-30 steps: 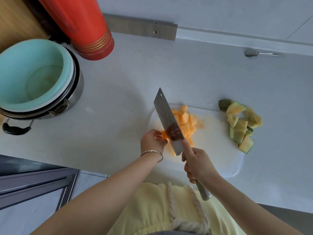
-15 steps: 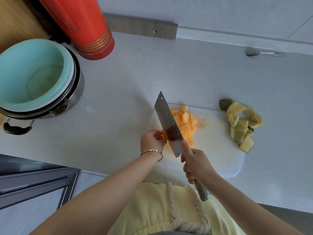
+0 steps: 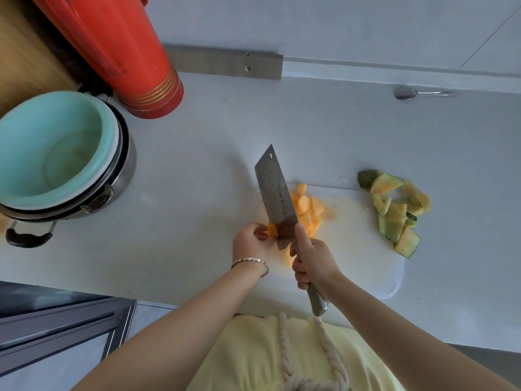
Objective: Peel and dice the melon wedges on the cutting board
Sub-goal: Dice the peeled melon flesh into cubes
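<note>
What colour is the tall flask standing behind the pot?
The flask is red, with thin gold rings near its base; the head view shows it.

Single head-worn view, facing steeply down, close above cutting board (image 3: 352,249) on counter (image 3: 197,153).

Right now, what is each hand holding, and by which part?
Right hand grips the cleaver by its handle; left hand pinches a melon piece at its left end.

I see a dull brushed-metal cleaver (image 3: 275,190), a smooth white plastic cutting board (image 3: 352,249), a glossy red plastic flask (image 3: 121,46) (gold-ribbed base) and a matt countertop (image 3: 197,142).
</note>
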The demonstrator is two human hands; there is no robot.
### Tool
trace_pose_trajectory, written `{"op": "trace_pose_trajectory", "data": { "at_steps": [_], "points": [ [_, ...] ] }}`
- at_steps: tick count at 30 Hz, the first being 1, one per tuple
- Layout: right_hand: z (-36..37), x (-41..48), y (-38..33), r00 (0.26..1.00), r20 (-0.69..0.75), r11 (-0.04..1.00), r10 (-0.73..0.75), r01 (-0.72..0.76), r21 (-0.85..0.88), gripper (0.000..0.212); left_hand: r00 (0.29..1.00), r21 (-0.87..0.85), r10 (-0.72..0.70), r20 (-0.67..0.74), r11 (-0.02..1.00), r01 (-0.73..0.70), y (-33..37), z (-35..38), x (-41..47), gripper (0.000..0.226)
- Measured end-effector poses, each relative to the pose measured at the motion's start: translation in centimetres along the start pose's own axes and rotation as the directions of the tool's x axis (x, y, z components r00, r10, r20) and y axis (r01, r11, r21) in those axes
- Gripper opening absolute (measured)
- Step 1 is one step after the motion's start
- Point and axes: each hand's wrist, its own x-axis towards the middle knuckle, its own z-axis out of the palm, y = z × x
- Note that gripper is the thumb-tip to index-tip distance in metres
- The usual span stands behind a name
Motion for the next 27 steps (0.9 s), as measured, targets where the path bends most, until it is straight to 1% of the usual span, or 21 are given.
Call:
{"op": "trace_pose_trajectory", "data": {
  "at_steps": [3,6,7,9,10,11,12,13,14,16,17,18,19,20,21,22,23,24,25,26,27],
  "points": [
    [-1.8,-1.3,-0.6,1.0,0.022,1.0,-0.019,0.019,0.004,0.053,0.995,0.068,0.095,0.043,0.993,-0.098,0.1,0.0,0.4,0.015],
    [-3.9,-2.4,-1.4,0.997,0.003,0.994,-0.082,0.082,-0.073,0.053,0.979,0.108,0.163,0.122,0.978,-0.176,0.8,0.2,0.5,0.022],
    [-4.6,-2.6,-1.5,0.995,-0.002,0.99,-0.099,0.098,-0.104,0.053,0.973,0.123,0.194,0.124,0.97,-0.209,1.0,0.1,0.4,0.023],
    [-5.8,-3.0,-1.7,0.991,-0.014,0.976,-0.133,0.128,-0.173,0.053,0.957,0.155,0.283,0.06,0.945,-0.289,1.4,-0.6,0.0,0.024],
    [-6.3,-3.1,-1.7,0.988,-0.024,0.965,-0.156,0.147,-0.215,0.053,0.941,0.167,0.338,0.003,0.928,-0.334,1.6,-1.2,-0.3,0.025],
    [-6.7,-3.2,-1.7,0.982,-0.036,0.949,-0.187,0.171,-0.265,0.053,0.909,0.163,0.413,-0.057,0.902,-0.4,1.7,-1.9,-0.6,0.025],
    [-7.1,-3.2,-1.6,0.972,-0.049,0.921,-0.228,0.199,-0.335,0.052,0.85,0.151,0.512,-0.124,0.856,-0.494,1.8,-2.7,-0.8,0.025],
    [-7.5,-3.1,-1.5,0.959,-0.057,0.876,-0.279,0.23,-0.423,0.052,0.761,0.154,0.621,-0.186,0.784,-0.602,1.9,-3.5,-1.1,0.024],
    [-7.8,-3.1,-1.5,0.942,-0.059,0.811,-0.331,0.252,-0.528,0.052,0.66,0.179,0.717,-0.225,0.696,-0.695,2.1,-4.3,-1.4,0.023],
    [-8.1,-3.1,-1.5,0.908,-0.049,0.645,-0.416,0.257,-0.72,0.051,0.472,0.232,0.852,-0.224,0.517,-0.824,2.9,-5.7,-1.6,0.018],
    [-8.3,-3.0,-1.7,0.895,-0.032,0.554,-0.444,0.246,-0.795,0.049,0.402,0.252,0.895,-0.193,0.441,-0.861,3.5,-6.3,-1.7,0.014],
    [-8.3,-2.9,-2.0,0.889,-0.014,0.46,-0.459,0.224,-0.859,0.048,0.353,0.263,0.925,-0.144,0.38,-0.887,4.1,-6.7,-1.6,0.011],
    [-8.3,-2.8,-2.3,0.888,0.012,0.366,-0.459,0.202,-0.909,0.049,0.337,0.257,0.939,-0.072,0.344,-0.903,4.7,-6.8,-1.5,0.011],
    [-8.3,-2.7,-2.5,0.89,0.047,0.28,-0.453,0.192,-0.941,0.05,0.351,0.233,0.936,0.023,0.336,-0.913,5.2,-6.9,-1.4,0.017],
    [-8.3,-2.5,-2.6,0.892,0.082,0.209,-0.444,0.192,-0.959,0.052,0.379,0.221,0.915,0.138,0.344,-0.912,5.6,-6.7,-1.4,0.03],
    [-8.2,-2.3,-2.7,0.89,0.118,0.147,-0.44,0.201,-0.969,0.052,0.406,0.245,0.873,0.271,0.346,-0.906,5.9,-6.4,-1.5,0.046],
    [-8.0,-2.2,-2.8,0.885,0.155,0.093,-0.439,0.216,-0.972,0.05,0.435,0.291,0.797,0.419,0.336,-0.896,6.0,-5.9,-1.6,0.062],
    [-7.8,-2.3,-2.9,0.878,0.19,0.037,-0.44,0.229,-0.973,0.048,0.474,0.347,0.682,0.557,0.328,-0.879,6.0,-5.4,-1.6,0.075],
    [-7.7,-2.3,-2.8,0.87,0.224,-0.012,-0.44,0.244,-0.97,0.046,0.508,0.407,0.556,0.658,0.306,-0.861,6.0,-4.9,-1.6,0.082],
    [-7.6,-2.3,-2.8,0.855,0.258,-0.043,-0.45,0.267,-0.963,0.045,0.532,0.454,0.441,0.723,0.277,-0.847,6.0,-4.4,-1.4,0.083],
    [-7.6,-2.2,-2.6,0.843,0.281,-0.063,-0.459,0.284,-0.957,0.045,0.549,0.483,0.35,0.759,0.262,-0.836,6.1,-4.1,-1.3,0.08]
  ]
}}
